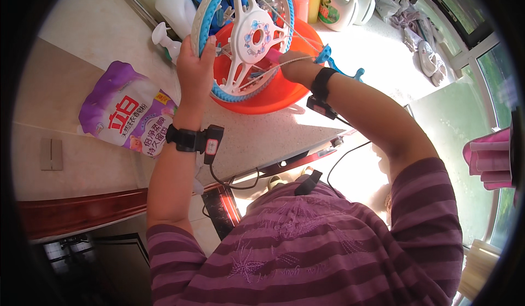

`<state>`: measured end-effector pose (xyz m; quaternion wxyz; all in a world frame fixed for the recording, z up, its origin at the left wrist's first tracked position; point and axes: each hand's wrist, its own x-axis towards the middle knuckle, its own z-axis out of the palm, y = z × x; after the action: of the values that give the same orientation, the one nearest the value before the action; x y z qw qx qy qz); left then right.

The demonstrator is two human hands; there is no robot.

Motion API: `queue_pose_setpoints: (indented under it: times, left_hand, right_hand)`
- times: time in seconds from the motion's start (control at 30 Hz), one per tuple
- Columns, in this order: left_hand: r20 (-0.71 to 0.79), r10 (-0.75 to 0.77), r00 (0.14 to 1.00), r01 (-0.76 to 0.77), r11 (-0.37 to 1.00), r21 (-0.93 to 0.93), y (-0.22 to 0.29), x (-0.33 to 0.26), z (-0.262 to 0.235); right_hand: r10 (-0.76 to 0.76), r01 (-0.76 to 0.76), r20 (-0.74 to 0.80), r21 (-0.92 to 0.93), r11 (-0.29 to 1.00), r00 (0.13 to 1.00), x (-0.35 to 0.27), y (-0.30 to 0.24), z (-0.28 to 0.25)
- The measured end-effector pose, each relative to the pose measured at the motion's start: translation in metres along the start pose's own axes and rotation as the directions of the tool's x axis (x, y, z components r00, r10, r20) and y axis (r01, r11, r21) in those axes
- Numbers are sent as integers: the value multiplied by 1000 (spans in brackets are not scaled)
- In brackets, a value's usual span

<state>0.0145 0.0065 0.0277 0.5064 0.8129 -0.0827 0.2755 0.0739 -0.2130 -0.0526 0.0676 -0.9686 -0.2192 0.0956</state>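
My left hand (196, 71) is closed on the rim of a round clothes-drying hanger (256, 32), a white and blue ring with spokes and a flower-printed hub. The hanger is tilted up over an orange-red basin (268, 105). Cords run from it to a blue hook (328, 57) at the right. My right hand (298, 68) reaches in at the hanger's right side, over the basin. A small pink piece (272, 56) shows at its fingers, which are partly hidden, so its kind is unclear. Several clips hang about the ring.
Left of the basin lies a purple and white detergent bag (128, 109). Bottles stand behind, among them a white spray bottle (174, 5), a pink bottle (299, 2) and a white jug (340, 2). White shoes (429, 60) lie by the window at the far right.
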Motion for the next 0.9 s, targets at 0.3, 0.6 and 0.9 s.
queue_pose_setpoints:
  times: [0.3,0.6,0.9]
  left_hand:
    - [-17,3,1000,-3,1000,2,2,-2,0]
    - [-17,-4,1000,4,1000,-4,1,1,-1]
    - [-40,3,999,-4,1000,-22,-1,1,2]
  right_hand:
    - [-155,148,85,85,985,984,-21,-14,5]
    - [-138,138,22,34,990,990,-10,-11,12]
    - [-237,230,93,79,970,967,-5,-20,16]
